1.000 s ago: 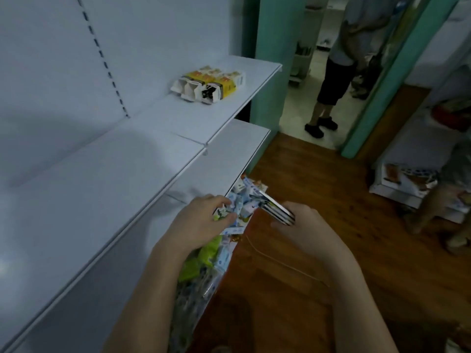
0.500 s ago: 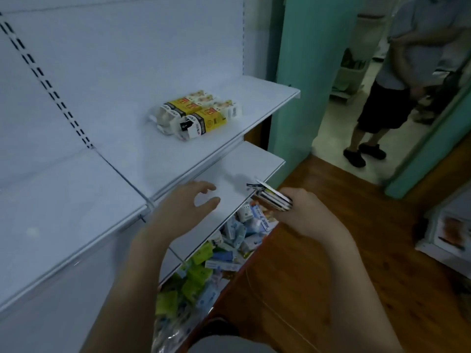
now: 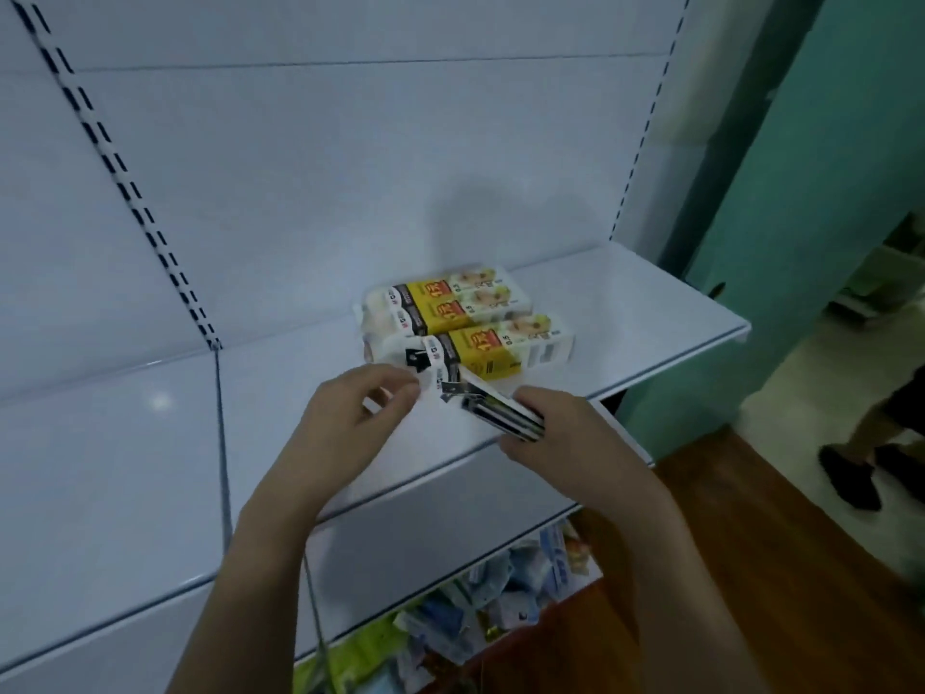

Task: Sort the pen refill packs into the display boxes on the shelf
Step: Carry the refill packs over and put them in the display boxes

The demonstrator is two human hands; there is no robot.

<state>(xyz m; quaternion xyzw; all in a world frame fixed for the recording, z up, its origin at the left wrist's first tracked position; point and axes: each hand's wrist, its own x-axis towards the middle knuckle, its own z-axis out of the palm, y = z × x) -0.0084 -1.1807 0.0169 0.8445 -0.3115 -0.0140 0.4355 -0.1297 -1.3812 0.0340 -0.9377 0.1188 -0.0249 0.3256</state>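
Observation:
Two white-and-yellow display boxes lie side by side on the white shelf (image 3: pixel 650 313), the front box (image 3: pixel 505 349) nearer me and the rear box (image 3: pixel 450 300) behind it. My right hand (image 3: pixel 580 443) grips a thin stack of pen refill packs (image 3: pixel 500 413), with its end pointing at the front box's open left end. My left hand (image 3: pixel 350 423) is at that open end, thumb and fingers pinching the box's white flap (image 3: pixel 400 397). What is inside the boxes is hidden.
Below are a second white shelf (image 3: pixel 440 538) and, lower down, a pile of loose coloured packs (image 3: pixel 500 598). A teal wall (image 3: pixel 801 192) ends the shelving on the right. A person's legs and dark shoes (image 3: pixel 861 473) stand on the floor to the right.
Both hands rose from the pile of packs to the upper shelf. My right hand carried the stack up to the front box; my left hand, open before, now pinches the flap.

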